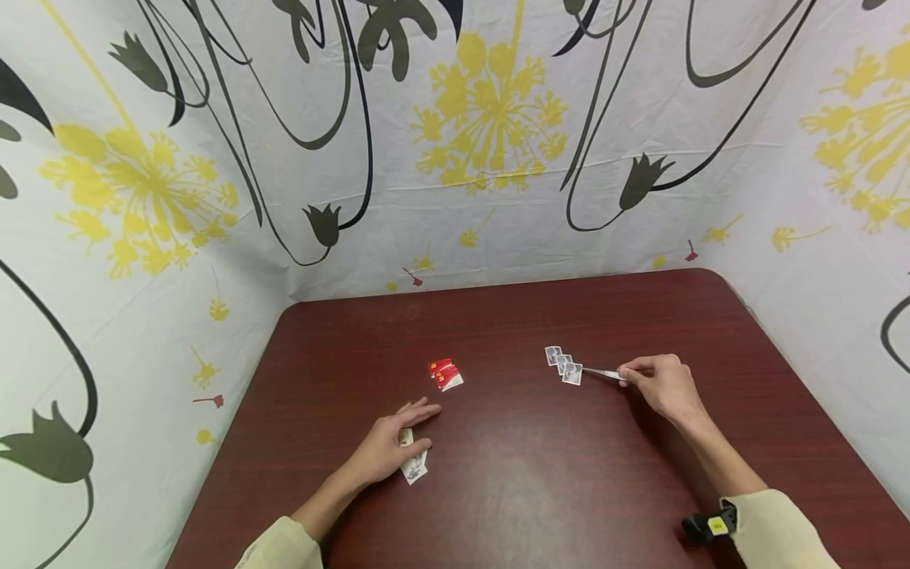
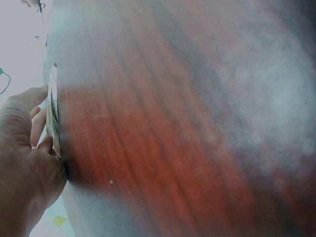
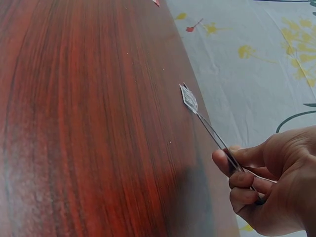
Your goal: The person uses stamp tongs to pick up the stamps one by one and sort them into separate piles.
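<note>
My right hand (image 1: 666,387) pinches a pair of metal tweezers (image 3: 213,134) between thumb and fingers. The tweezers' tips meet the edge of a small grey-and-white stamp (image 1: 572,374), the nearest of a short diagonal row of overlapping stamps; the right wrist view shows that stamp (image 3: 188,98) at the tips too. On the left, my left hand (image 1: 387,444) rests over several pale stamps (image 1: 415,469), fingers extended and thumb beside them, covering part of the pile. Perforated edges of these stamps (image 2: 53,106) show in the left wrist view.
A few overlapping red-and-white stamps (image 1: 445,374) lie beyond my left hand. Everything lies on a dark red wooden table (image 1: 512,482). White cloth (image 1: 483,237) with printed flowers hangs behind and along both sides of the table. A black device (image 1: 709,525) sits at my right wrist.
</note>
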The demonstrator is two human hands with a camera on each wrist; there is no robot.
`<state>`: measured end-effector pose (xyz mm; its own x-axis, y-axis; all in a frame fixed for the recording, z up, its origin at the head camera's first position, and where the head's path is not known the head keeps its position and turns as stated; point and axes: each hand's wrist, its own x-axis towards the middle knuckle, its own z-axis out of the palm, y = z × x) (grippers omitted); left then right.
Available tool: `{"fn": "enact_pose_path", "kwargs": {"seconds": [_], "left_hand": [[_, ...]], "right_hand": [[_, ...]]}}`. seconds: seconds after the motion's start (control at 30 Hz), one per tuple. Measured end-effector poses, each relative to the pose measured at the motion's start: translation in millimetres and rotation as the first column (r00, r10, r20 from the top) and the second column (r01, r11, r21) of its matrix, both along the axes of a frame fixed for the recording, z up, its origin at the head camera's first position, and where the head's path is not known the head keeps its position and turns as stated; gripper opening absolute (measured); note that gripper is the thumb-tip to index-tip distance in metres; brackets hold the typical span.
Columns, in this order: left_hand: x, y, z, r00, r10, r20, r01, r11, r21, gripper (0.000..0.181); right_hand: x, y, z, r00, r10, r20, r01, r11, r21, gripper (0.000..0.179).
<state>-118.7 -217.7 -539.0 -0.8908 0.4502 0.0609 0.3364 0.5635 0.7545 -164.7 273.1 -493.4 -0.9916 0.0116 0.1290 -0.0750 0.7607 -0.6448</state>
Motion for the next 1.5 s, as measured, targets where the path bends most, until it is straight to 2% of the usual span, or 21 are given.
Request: {"fn": "enact_pose_path", "kwargs": {"seconds": [0.43, 0.67, 0.87, 1.03, 1.13, 1.3, 1.5], "left_hand": [[0.7, -0.5, -1.1, 0.999, -0.01, -0.034, 0.011, 1.0, 0.015, 0.056], [1.0, -1.0, -1.1, 1.0, -0.011, -0.023, 0.012, 1.0, 0.015, 0.056], [0.9, -0.7, -0.7, 1.0, -0.009, -0.026, 0.009, 1.0, 0.012, 0.056], [-0.7, -2.8, -0.3, 0.999, -0.028, -0.037, 0.029, 0.999, 0.022, 0.056], [-1.7, -4.5, 0.2, 0.999, -0.032, -0.03, 0.033, 0.999, 0.019, 0.055], [-3.6, -3.4, 3.4, 0.999, -0.043, -0.02, 0.044, 0.999, 0.022, 0.053], [-4.3, -3.3, 6.3, 0.998, -0.054, -0.006, 0.055, 0.998, 0.018, 0.053]], "right_hand": [[2.1, 0, 2.6, 0.999, 0.018, -0.048, -0.016, 0.999, 0.048, 0.014], [4.3, 3, -0.9, 0.996, -0.021, -0.092, 0.026, 0.998, 0.049, 0.016], [4.8, 6, -2.9, 0.991, -0.073, -0.115, 0.072, 0.997, -0.013, 0.019], [3.6, 6, -4.1, 0.993, -0.097, -0.069, 0.09, 0.991, -0.102, 0.029], [4.1, 4, -3.1, 0.997, -0.079, 0.004, 0.078, 0.971, -0.224, 0.034], [6.3, 1, 0.5, 0.994, -0.014, 0.106, 0.058, 0.905, -0.422, 0.036], [8.8, -8, 2.8, 0.985, 0.047, 0.166, 0.044, 0.861, -0.506, 0.038]]}}
